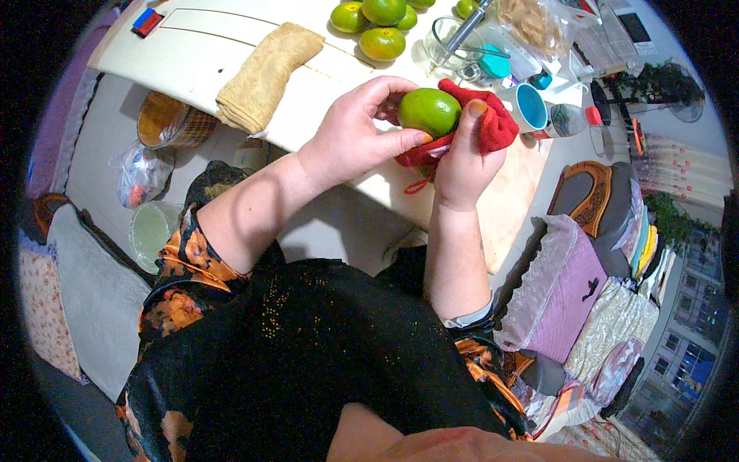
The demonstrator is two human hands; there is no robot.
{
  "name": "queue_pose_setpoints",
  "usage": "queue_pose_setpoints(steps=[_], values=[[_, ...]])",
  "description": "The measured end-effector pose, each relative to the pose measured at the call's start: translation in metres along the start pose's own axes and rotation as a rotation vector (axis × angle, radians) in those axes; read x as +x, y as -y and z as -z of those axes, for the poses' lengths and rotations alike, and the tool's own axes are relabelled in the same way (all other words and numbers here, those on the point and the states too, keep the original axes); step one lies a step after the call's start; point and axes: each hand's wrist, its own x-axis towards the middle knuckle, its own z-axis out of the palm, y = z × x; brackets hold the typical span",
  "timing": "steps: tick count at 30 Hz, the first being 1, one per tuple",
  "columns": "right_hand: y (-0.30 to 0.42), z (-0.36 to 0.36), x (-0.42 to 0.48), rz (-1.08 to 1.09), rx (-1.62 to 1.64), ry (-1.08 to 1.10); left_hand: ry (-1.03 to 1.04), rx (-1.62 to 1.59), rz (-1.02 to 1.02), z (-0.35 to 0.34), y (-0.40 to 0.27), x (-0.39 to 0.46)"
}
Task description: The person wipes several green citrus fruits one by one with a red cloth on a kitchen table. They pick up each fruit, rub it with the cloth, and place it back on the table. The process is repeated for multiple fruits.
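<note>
Between my hands, over the near edge of the white table (398,187), is a green citrus fruit (430,111). The fingers and thumb of my left hand (361,121) grip its left side. My right hand (470,156) holds a red cloth (497,128) with a small loop, pressed against the fruit's right side. Several green and yellowish citrus fruits (382,44) lie on the table beyond my hands. A folded tan cloth (270,78) rests to their left.
Right of the fruits stand a glass pitcher (447,37), a blue-lined cup (531,107) and a plastic bottle with a red cap (566,120) lying tilted. A wicker basket (193,124) and a translucent bucket (151,231) are below the table at left; a cloth-covered seat (554,289) is at right.
</note>
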Motion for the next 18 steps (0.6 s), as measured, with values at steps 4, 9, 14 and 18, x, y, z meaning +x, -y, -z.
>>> queue_pose_setpoints(steps=[4,9,14,18], values=[[0.005,-0.001,0.001,0.227,-0.037,0.227,0.136,-0.442,0.33,0.007,-0.004,0.003],[0.012,0.004,-0.001,-0.002,0.222,0.241,0.315,-0.578,0.519,0.014,-0.001,-0.006],[0.008,0.009,0.002,-0.014,-0.005,-0.058,0.196,-0.584,0.411,-0.003,-0.008,-0.005],[0.01,0.01,0.001,0.025,-0.09,-0.186,0.036,-0.412,0.195,0.009,-0.017,0.014]])
